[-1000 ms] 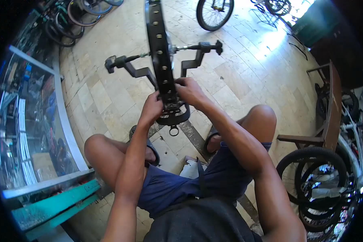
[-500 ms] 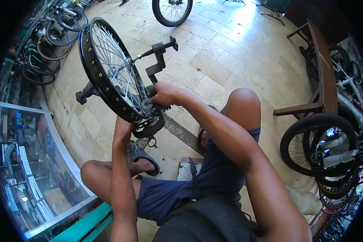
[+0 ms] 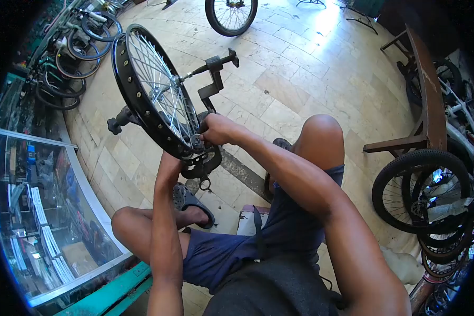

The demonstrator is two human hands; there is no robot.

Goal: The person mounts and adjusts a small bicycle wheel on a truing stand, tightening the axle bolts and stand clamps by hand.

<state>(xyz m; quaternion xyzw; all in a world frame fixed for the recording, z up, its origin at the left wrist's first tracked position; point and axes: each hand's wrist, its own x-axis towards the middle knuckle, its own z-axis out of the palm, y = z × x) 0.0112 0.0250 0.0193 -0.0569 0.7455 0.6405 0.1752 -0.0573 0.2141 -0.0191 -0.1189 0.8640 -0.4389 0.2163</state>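
A bicycle wheel (image 3: 139, 95) with a black rim and silver spokes sits tilted in a black truing stand (image 3: 214, 78), to the front left of me. At the rim's near lower edge, my right hand (image 3: 215, 129) is closed with the fingers pinched on a round grey spoke wrench (image 3: 197, 140), against the spoke ends. My left hand (image 3: 170, 161) reaches up behind the bottom of the rim. Its fingers are hidden by the wheel, so I cannot see what they touch. A ring-shaped part (image 3: 205, 184) hangs below the stand's lower end.
On the left stands a glass display case (image 3: 52, 205), with several bicycle wheels (image 3: 63, 89) beyond it. A brown wooden bench (image 3: 426, 95) and tyred wheels (image 3: 384, 197) are on the right. Another wheel (image 3: 213, 23) stands ahead on the tiled floor (image 3: 284, 89).
The whole view has shifted slightly, so everything appears a little farther right. My right hand and the spoke wrench remain at the same part of the rim.
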